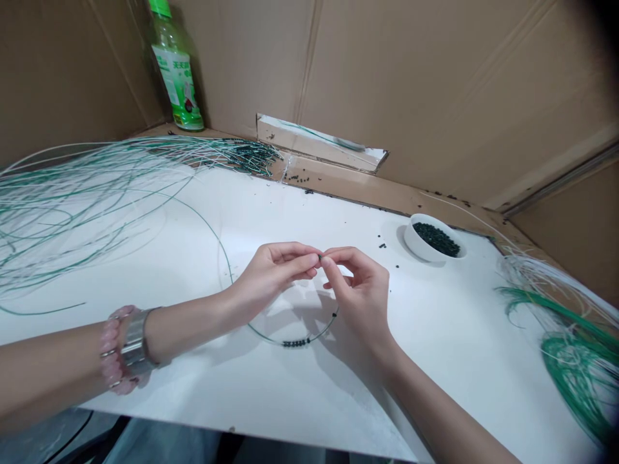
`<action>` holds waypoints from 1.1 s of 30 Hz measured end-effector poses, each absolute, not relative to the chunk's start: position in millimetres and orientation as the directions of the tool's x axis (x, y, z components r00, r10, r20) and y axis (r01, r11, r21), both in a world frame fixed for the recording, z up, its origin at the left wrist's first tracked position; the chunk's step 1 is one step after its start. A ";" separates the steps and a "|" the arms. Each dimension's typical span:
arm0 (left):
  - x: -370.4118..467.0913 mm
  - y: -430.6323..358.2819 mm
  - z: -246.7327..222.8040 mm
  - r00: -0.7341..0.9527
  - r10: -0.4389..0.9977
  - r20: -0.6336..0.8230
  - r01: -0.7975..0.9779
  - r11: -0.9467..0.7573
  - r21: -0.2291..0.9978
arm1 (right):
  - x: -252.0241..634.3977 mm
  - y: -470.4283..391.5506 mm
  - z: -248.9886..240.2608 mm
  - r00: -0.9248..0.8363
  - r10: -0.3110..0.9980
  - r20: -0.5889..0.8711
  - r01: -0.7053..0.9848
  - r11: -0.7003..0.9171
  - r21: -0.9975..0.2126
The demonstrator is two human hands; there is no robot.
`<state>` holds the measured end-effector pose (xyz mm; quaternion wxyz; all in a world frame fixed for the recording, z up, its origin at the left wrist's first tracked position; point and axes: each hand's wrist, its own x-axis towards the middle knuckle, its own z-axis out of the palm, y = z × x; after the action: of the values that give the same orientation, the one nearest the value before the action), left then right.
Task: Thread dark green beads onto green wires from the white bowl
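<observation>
My left hand [290,265] and my right hand [360,283] meet fingertip to fingertip above the white tabletop, both closed in a pinch. Between their tips a small dark green bead [320,258] just shows; which fingers bear it is hard to make out. A thin green cord [271,338] passes under my left wrist, curves below the hands and rises behind my right hand. Several dark beads [296,343] sit together on its low bend, and a single dark bead [334,315] is higher up by my right hand.
A white bowl [416,243] of dark beads stands right of my hands, with loose beads nearby. Green and white cords [97,193] spread at left, their beaded ends [251,156] bunched at the back. More cords [575,374] lie right. A green bottle [178,77] stands by the cardboard wall [387,64].
</observation>
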<state>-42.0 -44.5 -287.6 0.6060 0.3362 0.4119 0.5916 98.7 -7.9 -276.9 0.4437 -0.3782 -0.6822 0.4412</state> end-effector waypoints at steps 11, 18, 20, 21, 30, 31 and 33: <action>-43.1 -42.6 -281.2 -0.081 0.997 0.013 -0.235 -0.032 0.971 | 99.8 -11.7 -277.5 -0.279 0.895 0.349 0.163 0.402 -0.901; -45.2 -41.4 -280.2 -0.119 0.992 0.032 -0.131 -0.048 0.990 | 100.8 -10.7 -276.8 -0.300 0.885 0.356 0.185 0.420 -0.889; -46.5 -40.8 -280.6 -0.139 0.989 0.058 -0.102 -0.072 0.992 | 101.9 -10.1 -275.6 -0.302 0.871 0.386 0.212 0.457 -0.864; -47.2 -40.4 -280.5 -0.145 0.987 0.075 -0.088 -0.088 0.992 | 102.5 -9.6 -275.0 -0.305 0.859 0.412 0.226 0.485 -0.845; -50.2 -38.9 -279.2 -0.128 0.975 0.182 0.041 -0.178 0.983 | 104.9 -4.1 -275.9 -0.392 0.725 0.566 0.331 0.685 -0.648; -50.4 -38.9 -279.3 -0.127 0.974 0.188 0.047 -0.183 0.982 | 105.2 -4.0 -276.3 -0.398 0.718 0.571 0.337 0.693 -0.637; -50.5 -38.9 -279.3 -0.124 0.972 0.198 0.057 -0.192 0.980 | 105.7 -4.2 -276.8 -0.407 0.708 0.577 0.350 0.705 -0.617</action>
<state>-50.5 -38.9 -279.3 0.4039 0.5242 0.4909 0.5667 105.7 -4.2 -276.8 0.4368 -0.3251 -0.8133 0.2050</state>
